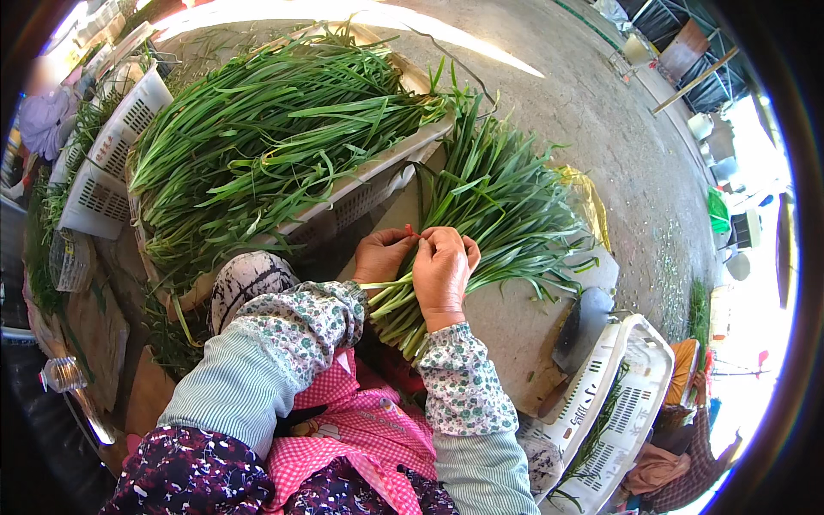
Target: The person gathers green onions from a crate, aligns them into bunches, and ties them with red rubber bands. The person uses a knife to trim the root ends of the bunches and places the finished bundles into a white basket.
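Note:
A large bundle of garlic chives (496,199) lies across a flat board (515,322), its pale cut stems pointing towards me. Over the stems my left hand (384,255) and my right hand (444,270) meet, fingertips pinching a thin red tie (411,230). The tie's path around the bundle is mostly hidden by my fingers. To the left, a big plastic crate (367,170) is heaped with loose long green chives (257,141). A dark cleaver-like blade (582,328) rests at the board's right edge.
A white crate (599,412) holding a few green stalks stands at lower right. Another white crate (116,154) with greens tilts at upper left. Yellow plastic (589,203) lies beyond the bundle. Part of another person (689,463) shows at far lower right.

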The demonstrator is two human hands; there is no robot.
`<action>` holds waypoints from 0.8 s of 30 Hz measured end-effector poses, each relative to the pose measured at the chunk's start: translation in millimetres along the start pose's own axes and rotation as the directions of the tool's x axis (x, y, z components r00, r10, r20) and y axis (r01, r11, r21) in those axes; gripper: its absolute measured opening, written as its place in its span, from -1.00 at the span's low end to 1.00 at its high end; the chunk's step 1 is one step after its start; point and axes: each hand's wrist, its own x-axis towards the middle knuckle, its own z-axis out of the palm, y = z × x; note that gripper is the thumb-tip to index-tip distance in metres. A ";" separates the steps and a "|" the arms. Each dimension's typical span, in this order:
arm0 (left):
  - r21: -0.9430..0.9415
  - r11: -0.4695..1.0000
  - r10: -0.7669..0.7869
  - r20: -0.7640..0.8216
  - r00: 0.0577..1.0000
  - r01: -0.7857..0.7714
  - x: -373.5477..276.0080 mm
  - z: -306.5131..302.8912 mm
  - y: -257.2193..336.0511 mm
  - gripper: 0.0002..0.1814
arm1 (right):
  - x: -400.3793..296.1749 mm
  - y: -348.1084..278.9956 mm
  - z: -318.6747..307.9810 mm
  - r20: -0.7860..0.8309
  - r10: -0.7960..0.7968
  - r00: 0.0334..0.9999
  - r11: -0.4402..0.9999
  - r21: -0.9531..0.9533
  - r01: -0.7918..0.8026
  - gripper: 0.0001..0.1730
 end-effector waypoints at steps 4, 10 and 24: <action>-0.014 1.000 0.028 -0.010 1.000 -0.028 2.3 -1.1 -5.8 -0.84 | 0.2 -0.1 2.2 0.007 -0.003 1.000 1.000 -0.024 0.003 -0.93; -0.035 0.999 0.025 -0.017 1.000 -0.025 1.2 0.2 -8.1 -0.82 | -0.1 -0.1 2.9 -0.016 -0.009 1.000 0.999 -0.038 0.009 -0.94; 0.015 0.999 0.029 -0.032 0.999 -0.029 -4.8 4.1 0.9 -0.81 | 0.8 1.9 5.2 0.008 -0.023 1.000 0.999 -0.042 0.023 -0.95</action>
